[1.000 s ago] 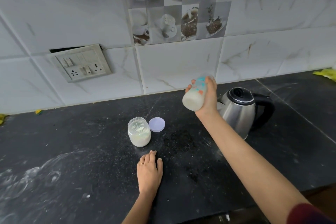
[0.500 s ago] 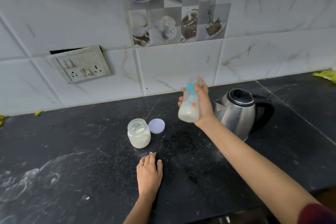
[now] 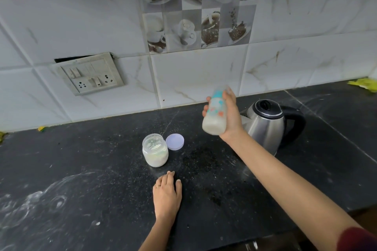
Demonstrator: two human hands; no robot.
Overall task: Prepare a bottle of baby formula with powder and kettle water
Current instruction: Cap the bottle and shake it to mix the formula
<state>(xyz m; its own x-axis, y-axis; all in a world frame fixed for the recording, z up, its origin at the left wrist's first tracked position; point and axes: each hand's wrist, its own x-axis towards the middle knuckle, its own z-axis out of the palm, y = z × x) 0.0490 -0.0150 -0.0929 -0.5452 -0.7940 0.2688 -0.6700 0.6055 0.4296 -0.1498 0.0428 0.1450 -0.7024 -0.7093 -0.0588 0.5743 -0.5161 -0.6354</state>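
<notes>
My right hand (image 3: 232, 116) is wrapped around a baby bottle (image 3: 215, 117) held in the air above the counter, tilted, with milky white liquid in its lower part and coloured prints on its side. Its top end is blurred. An open glass jar of white powder (image 3: 155, 150) stands on the black counter (image 3: 81, 179), and its round lilac lid (image 3: 174, 141) lies just right of it. A steel electric kettle (image 3: 267, 123) with a black handle stands behind my right wrist. My left hand (image 3: 167, 195) rests flat on the counter in front of the jar, fingers together, holding nothing.
The tiled wall with a switch and socket plate (image 3: 91, 76) rises behind the counter. White powder smears (image 3: 40, 199) mark the counter's left part. A yellow scrap (image 3: 364, 85) lies at the far right, and small yellow bits (image 3: 40, 128) at the far left by the wall.
My right hand has swung the bottle from nearly horizontal to more upright and moved it slightly left and down, then back a little. The left hand, jar and kettle have stayed put.
</notes>
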